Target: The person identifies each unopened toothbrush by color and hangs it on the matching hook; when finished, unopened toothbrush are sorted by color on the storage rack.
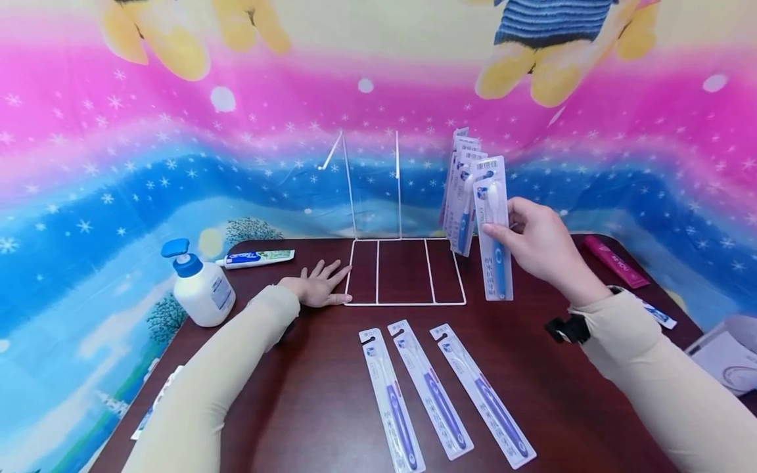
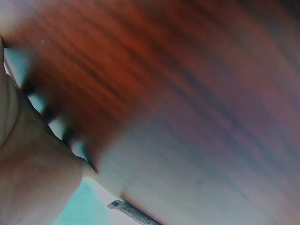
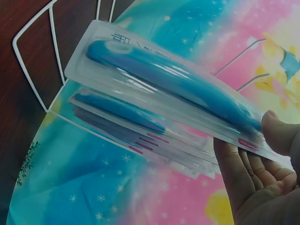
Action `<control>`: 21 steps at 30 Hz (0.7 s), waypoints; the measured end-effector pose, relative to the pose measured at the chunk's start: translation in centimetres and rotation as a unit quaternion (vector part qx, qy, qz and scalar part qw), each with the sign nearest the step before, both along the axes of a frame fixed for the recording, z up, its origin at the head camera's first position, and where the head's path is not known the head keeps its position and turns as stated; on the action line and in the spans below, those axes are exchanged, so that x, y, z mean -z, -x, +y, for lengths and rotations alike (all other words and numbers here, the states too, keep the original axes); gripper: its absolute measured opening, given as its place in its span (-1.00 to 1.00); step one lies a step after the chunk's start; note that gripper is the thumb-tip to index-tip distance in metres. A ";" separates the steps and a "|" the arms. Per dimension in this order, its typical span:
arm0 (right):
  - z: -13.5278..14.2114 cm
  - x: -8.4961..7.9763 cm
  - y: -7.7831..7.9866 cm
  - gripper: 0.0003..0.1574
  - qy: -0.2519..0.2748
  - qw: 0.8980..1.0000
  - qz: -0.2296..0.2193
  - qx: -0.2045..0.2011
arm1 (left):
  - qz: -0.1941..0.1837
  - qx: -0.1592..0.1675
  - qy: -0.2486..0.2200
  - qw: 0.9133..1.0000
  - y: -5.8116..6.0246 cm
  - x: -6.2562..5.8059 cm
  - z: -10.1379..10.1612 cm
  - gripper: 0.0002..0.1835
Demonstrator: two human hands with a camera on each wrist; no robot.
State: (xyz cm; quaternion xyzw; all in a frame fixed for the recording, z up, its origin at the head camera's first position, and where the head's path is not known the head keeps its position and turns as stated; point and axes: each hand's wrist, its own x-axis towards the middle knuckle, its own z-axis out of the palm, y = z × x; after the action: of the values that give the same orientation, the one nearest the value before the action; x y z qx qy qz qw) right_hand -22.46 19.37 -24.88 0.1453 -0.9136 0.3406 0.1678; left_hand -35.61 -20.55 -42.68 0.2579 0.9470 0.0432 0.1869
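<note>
My right hand (image 1: 541,240) pinches a packaged blue toothbrush (image 1: 499,272) between thumb and fingers. The pack is upright, in front of several packaged toothbrushes (image 1: 462,213) hanging in a row on the right of a white wire display rack (image 1: 408,304). In the right wrist view the held blue toothbrush (image 3: 173,86) crosses close over the hanging ones. My left hand (image 1: 319,287) lies flat with fingers spread on the table, its fingertips and thumb at the left side of the rack's base. The left wrist view catches only part of that hand (image 2: 37,173), over blurred wood.
Three packaged purple toothbrushes (image 1: 434,387) lie on the dark wooden table (image 1: 319,394) in front of the rack. To the left stand a white pump bottle (image 1: 204,292) and a toothpaste tube (image 1: 257,258). A pink tube (image 1: 615,261) lies at the right, near a white box (image 1: 730,351).
</note>
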 end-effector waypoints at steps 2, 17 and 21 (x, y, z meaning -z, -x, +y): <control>-0.1 0.1 0.8 -0.45 0.000 1.000 -0.001 0.007 | 0.000 0.001 -0.001 1.000 0.1 0.1 0.0 -0.06; -0.3 2.2 4.9 -0.44 0.017 0.999 -0.027 0.017 | 0.005 0.000 0.027 1.000 -0.5 -0.7 0.4 -0.10; -0.6 2.6 6.1 -0.38 0.023 0.999 -0.041 0.011 | 0.008 -0.002 0.024 1.000 -0.5 -0.6 0.3 -0.11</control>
State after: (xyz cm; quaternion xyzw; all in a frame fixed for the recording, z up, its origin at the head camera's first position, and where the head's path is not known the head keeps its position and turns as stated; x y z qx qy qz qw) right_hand -28.51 18.80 -27.52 0.1174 -0.9131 0.3654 0.1374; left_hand -35.06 -20.25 -42.03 0.2517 0.9498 0.0191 0.1850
